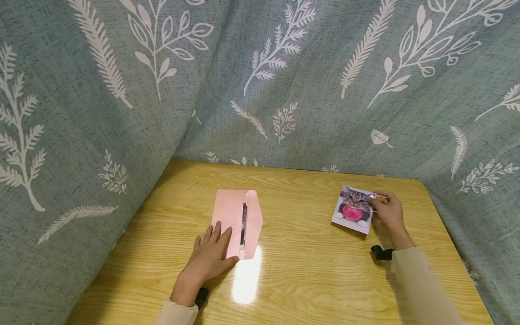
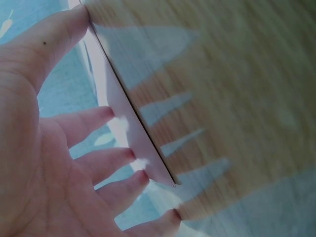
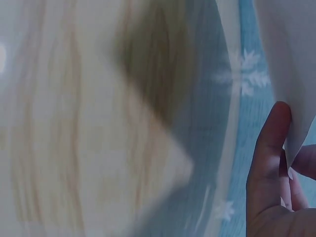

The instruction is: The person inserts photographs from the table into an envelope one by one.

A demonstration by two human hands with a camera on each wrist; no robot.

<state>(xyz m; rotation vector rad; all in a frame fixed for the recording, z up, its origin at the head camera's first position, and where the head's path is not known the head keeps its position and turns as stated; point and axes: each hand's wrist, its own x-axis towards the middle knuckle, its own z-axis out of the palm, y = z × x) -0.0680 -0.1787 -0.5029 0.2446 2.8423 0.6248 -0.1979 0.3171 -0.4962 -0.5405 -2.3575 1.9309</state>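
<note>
A pink envelope (image 1: 227, 203) lies on the table left of centre, its pointed flap folded open to the right. A dark picture edge (image 1: 243, 225) shows in the envelope's opening. My left hand (image 1: 209, 255) rests on the envelope's near part with fingers spread and straight. In the left wrist view, the fingertips (image 2: 126, 154) touch the envelope's pale edge (image 2: 133, 133). Over at the right, my right hand (image 1: 388, 212) pinches a photo card (image 1: 352, 213) by its right edge. It is printed with a cat and a pink round shape. The right wrist view shows the card's plain back (image 3: 291, 59) between thumb and fingers.
A glossy wooden table (image 1: 300, 280) carries a bright light reflection near the envelope. Green-blue cloth (image 1: 227, 72) with white leaf prints hangs behind and along both sides. A small black device (image 1: 382, 253) sits at the right wrist, another (image 1: 201, 298) at the left.
</note>
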